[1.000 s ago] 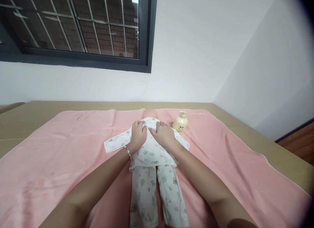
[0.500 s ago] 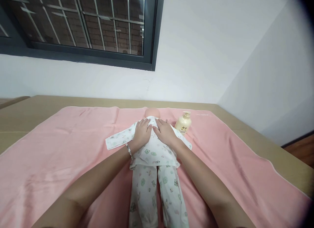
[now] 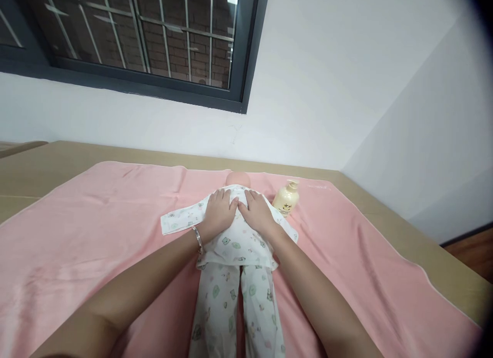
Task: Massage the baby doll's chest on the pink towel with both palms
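Observation:
A baby doll lies stretched out in front of me, with the top of its bald head [image 3: 238, 179] at the far end. It wears a white patterned top [image 3: 241, 245] and matching trousers [image 3: 219, 301]. My left hand [image 3: 221, 211] rests flat on the left side of the upper part of the top, fingers extended. On the right side, my right hand [image 3: 257, 210] lies flat in the same way. The two thumbs nearly meet at the middle. One sleeve [image 3: 183, 219] spreads out to the left; the right sleeve is partly hidden by my forearm.
A cream pump bottle [image 3: 287, 198] stands just right of the doll's shoulder. Under everything is a pink blanket [image 3: 115, 204] on a tan surface [image 3: 370, 199]. Behind rises a white wall [image 3: 300, 91] with a dark-framed, barred window [image 3: 154, 34]. My left wrist carries a silver bracelet [image 3: 197, 239].
The view has tilted and shifted slightly. Both hands stay flat on the doll's top, and my thumbs look a little closer together.

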### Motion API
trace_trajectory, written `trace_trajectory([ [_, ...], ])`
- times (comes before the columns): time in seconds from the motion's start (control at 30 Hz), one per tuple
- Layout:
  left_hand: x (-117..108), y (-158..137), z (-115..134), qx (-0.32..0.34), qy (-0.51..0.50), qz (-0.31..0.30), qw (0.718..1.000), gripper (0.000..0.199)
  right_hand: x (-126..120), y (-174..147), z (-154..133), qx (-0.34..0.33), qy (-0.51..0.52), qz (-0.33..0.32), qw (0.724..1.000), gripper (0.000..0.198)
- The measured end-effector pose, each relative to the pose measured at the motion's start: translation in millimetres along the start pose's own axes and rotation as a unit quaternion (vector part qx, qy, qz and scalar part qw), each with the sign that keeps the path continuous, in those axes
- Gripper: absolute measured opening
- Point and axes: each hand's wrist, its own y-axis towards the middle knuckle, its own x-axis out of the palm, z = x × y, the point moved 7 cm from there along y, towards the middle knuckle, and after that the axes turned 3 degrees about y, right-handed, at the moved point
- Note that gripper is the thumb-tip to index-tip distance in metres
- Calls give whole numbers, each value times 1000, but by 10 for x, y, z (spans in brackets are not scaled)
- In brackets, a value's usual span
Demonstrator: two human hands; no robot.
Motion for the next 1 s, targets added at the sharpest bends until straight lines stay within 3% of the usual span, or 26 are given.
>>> trace_trajectory([
  [0.13, 28, 15, 59, 60, -39, 0, 997, 38, 25, 29, -15, -47, 4, -22, 999, 51],
  [0.23, -12, -46, 90, 63, -55, 17, 996, 37, -27, -22, -125, -55, -19, -3, 998, 46],
  [0.37, -108, -121, 85, 30, -32, 58, 997, 34, -92, -148, -215, 22, -63, 45, 997, 41],
  [0.5, -52, -54, 59, 20, -6, 9, 1000, 36, -73, -178, -157, 84, -64, 49, 993, 46],
  [0.63, 30, 16, 30, 33, -21, -17, 999, 40, -9, -63, -54, 39, -23, 20, 999, 55],
  [0.8, -7, -47, 52, 53, -57, 30, 997, 35, 44, -6, 13, 1, 18, -9, 1000, 56],
  [1.0, -105, -127, 112, 64, -38, 69, 995, 27, -58, -64, -123, -44, 3, 19, 999, 41],
])
